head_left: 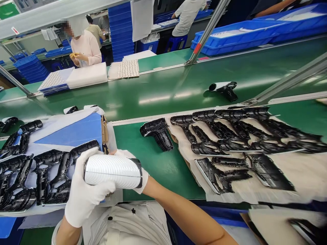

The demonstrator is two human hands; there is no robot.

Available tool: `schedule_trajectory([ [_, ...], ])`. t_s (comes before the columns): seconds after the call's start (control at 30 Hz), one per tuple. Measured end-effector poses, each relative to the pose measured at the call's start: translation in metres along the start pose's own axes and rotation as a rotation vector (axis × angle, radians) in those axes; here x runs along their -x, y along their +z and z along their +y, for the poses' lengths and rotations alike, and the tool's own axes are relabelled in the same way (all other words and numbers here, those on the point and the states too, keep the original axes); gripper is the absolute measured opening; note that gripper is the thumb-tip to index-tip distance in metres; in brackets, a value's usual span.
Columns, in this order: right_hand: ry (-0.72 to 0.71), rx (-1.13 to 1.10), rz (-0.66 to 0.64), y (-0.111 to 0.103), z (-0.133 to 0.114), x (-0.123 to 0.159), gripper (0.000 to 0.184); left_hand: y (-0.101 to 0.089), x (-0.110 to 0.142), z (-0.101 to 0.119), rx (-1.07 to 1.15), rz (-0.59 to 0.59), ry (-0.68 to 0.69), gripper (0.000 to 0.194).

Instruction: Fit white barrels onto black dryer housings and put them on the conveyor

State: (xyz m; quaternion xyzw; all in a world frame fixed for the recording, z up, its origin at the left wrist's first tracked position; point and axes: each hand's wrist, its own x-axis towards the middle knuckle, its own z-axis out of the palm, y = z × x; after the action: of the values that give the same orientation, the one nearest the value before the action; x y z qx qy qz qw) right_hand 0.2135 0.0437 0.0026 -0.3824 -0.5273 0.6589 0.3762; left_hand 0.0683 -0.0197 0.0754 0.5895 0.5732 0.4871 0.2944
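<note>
Two black bands edge the white patterned cylindrical barrel (pixel 112 172) held above the green conveyor belt (pixel 158 177). The white-gloved left hand (pixel 87 190) wraps its nearer end, fingers curled over the top and pressing in, while the gloved right hand (pixel 145 178) cups the far end from behind, its fingers hidden by the barrel. Glossy black moulded housings (pixel 48 177) lie on a blue-and-white sheet just beside the left hand; more black housings (pixel 219 136) cover paper on the belt to the right. Across the belt, a co-worker (pixel 84 47) holds a yellow piece (pixel 74 56).
</note>
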Motion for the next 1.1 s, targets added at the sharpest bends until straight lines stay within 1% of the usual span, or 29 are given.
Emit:
schedule_trajectory([
  [0.07,-0.16,0.229,0.036,-0.008,-0.006,-0.003,0.006,-0.001,-0.001,0.0,-0.004,-0.022,0.014,0.08],
  [0.1,-0.251,0.362,0.053,-0.011,-0.009,-0.004,0.004,-0.001,-0.001,0.0,-0.012,-0.024,0.021,0.081],
  [0.17,-0.395,0.595,0.063,-0.015,-0.016,-0.007,0.007,-0.001,-0.002,0.0,-0.019,-0.019,0.028,0.082],
  [0.23,-0.449,0.699,0.076,-0.015,-0.019,-0.01,0.012,0.0,-0.003,0.002,-0.018,-0.011,0.015,0.083],
  [0.33,-0.503,0.752,0.143,-0.016,-0.016,-0.017,0.02,-0.001,-0.005,0.005,-0.045,-0.02,-0.03,0.09],
  [0.4,-0.576,0.76,0.236,-0.016,-0.01,-0.021,0.024,-0.002,-0.006,0.006,-0.069,-0.03,-0.045,0.093],
  [0.5,-0.715,0.751,0.39,-0.017,-0.002,-0.024,0.023,-0.004,-0.006,0.006,-0.06,-0.048,-0.05,0.095],
  [0.57,-0.75,0.732,0.464,-0.017,-0.002,-0.025,0.02,-0.004,-0.005,0.006,-0.043,-0.069,-0.059,0.095],
  [0.67,-0.763,0.73,0.516,-0.016,-0.01,-0.024,0.017,-0.005,-0.004,0.005,-0.032,-0.079,-0.066,0.094],
  [0.77,-0.808,0.804,0.531,-0.018,-0.024,-0.021,0.012,-0.006,-0.004,0.005,-0.024,-0.079,-0.056,0.096],
  [0.83,-0.904,0.883,0.557,-0.02,-0.032,-0.02,0.012,-0.006,-0.005,0.007,-0.04,-0.082,-0.06,0.096],
  [0.93,-1.094,0.973,0.674,-0.021,-0.04,-0.019,0.016,-0.006,-0.005,0.011,-0.098,-0.076,-0.112,0.092],
  [1.0,-1.159,1.006,0.757,-0.019,-0.043,-0.019,0.016,-0.005,-0.005,0.013,-0.124,-0.061,-0.151,0.089],
  [1.1,-1.243,1.049,0.807,-0.017,-0.044,-0.02,0.018,-0.005,-0.005,0.013,-0.135,-0.035,-0.165,0.078],
])
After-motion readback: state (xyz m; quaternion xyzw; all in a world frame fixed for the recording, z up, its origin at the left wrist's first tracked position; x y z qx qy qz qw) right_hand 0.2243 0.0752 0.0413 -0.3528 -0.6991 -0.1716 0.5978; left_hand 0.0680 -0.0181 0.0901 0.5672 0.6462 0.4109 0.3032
